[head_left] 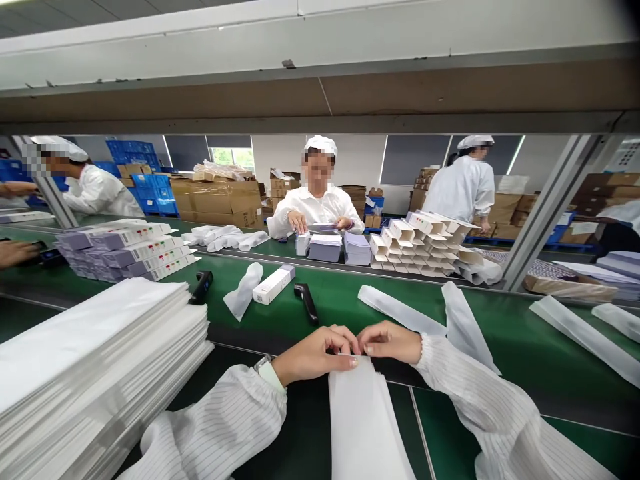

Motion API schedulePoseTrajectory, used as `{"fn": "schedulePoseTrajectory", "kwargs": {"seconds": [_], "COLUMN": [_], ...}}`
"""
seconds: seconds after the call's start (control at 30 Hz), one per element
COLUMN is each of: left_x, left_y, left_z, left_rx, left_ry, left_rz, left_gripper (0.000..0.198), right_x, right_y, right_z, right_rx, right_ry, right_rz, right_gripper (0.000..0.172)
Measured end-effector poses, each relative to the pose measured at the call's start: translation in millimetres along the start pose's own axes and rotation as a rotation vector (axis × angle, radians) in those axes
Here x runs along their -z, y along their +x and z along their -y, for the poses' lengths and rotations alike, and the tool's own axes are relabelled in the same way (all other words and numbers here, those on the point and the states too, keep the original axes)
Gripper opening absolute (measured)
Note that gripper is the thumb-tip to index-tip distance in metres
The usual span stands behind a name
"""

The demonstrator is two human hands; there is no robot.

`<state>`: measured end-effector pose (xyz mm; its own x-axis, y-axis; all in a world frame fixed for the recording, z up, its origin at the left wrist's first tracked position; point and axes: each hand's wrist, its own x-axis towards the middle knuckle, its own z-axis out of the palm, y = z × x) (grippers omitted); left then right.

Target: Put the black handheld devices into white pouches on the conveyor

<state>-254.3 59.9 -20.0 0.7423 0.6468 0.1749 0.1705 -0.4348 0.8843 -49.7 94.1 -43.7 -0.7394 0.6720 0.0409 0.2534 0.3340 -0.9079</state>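
A thin stack of flat white sleeves (365,420) lies in front of me, its far end under my fingers. My left hand (320,352) is closed on that end, thumb on top. Fingertips pinched, my right hand (393,341) meets the left at the same edge; the exact layer it grips is hidden. Just beyond, a black curved handheld device (307,304) rests on the green conveyor belt (340,293). Beside it are a white carton (274,285) and a puffed white sleeve (243,291).
A tall pile of white sheets (100,360) stands at my left. Across the belt are stacked lilac-and-white cartons (125,250), open cartons (420,243) and a seated co-worker (320,200). More white sleeves (467,327) lie to the right. A shelf beam (320,93) spans overhead.
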Motion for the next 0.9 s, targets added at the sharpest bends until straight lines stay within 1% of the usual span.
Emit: {"fn": "schedulePoseTrajectory", "kwargs": {"seconds": [0.07, 0.13, 0.2, 0.27, 0.33, 0.37, 0.43, 0.47, 0.53, 0.57, 0.6, 0.67, 0.77, 0.83, 0.9], "left_x": [-1.9, -3.9, -5.9, -8.4, -11.5, -13.3, -17.1, -18.8, -21.5, -22.4, -22.9, -22.9, -21.0, -19.2, -17.9], "left_y": [0.9, 1.8, 2.7, 3.2, 3.1, 2.9, 2.3, 2.1, 1.9, 2.0, 2.1, 2.4, 3.2, 3.9, 4.7], "left_z": [2.0, 6.0, 10.8, 15.8, 20.9, 23.4, 28.1, 30.1, 33.1, 34.1, 34.9, 35.9, 36.4, 36.0, 34.4], "left_rx": [0.010, 0.048, 0.102, 0.159, 0.200, 0.211, 0.226, 0.230, 0.234, 0.228, 0.218, 0.199, 0.185, 0.178, 0.162], "left_ry": [0.013, 0.027, 0.018, 0.005, 0.003, 0.005, 0.008, 0.006, -0.011, -0.021, -0.030, -0.039, -0.042, -0.044, -0.044], "left_rz": [-0.018, -0.017, -0.011, -0.007, -0.002, -0.009, -0.038, -0.060, -0.099, -0.112, -0.126, -0.153, -0.186, -0.205, -0.222], "left_gripper": [0.025, 0.023, 0.024, 0.027, 0.028, 0.028, 0.028, 0.028, 0.028, 0.027, 0.026, 0.026, 0.027, 0.026, 0.025], "right_x": [3.3, 1.8, -4.4, -13.1, -21.0, -23.7, -25.5, -24.3, -18.4, -14.4, -10.0, -1.7, 7.0, 9.5, 9.5], "right_y": [11.2, 29.7, 53.5, 78.0, 98.4, 105.7, 113.5, 114.2, 110.7, 107.4, 103.4, 94.3, 77.3, 63.5, 49.0], "right_z": [4.4, 4.0, -2.8, -13.9, -25.3, -30.3, -38.3, -41.7, -47.6, -50.2, -52.3, -53.3, -42.0, -25.0, -4.4], "right_rx": [-0.019, -0.016, -0.037, -0.109, -0.159, -0.160, -0.134, -0.126, -0.128, -0.136, -0.147, -0.163, -0.138, -0.035, 0.085], "right_ry": [-0.087, -0.262, -0.471, -0.624, -0.672, -0.667, -0.622, -0.590, -0.519, -0.474, -0.423, -0.300, -0.118, 0.104, 0.409], "right_rz": [-0.134, -0.247, -0.286, -0.279, -0.286, -0.307, -0.372, -0.406, -0.469, -0.505, -0.542, -0.601, -0.644, -0.631, -0.570], "right_gripper": [0.032, 0.033, 0.037, 0.041, 0.043, 0.041, 0.034, 0.028, 0.013, 0.010, 0.012, 0.023, 0.036, 0.046, 0.062]}}
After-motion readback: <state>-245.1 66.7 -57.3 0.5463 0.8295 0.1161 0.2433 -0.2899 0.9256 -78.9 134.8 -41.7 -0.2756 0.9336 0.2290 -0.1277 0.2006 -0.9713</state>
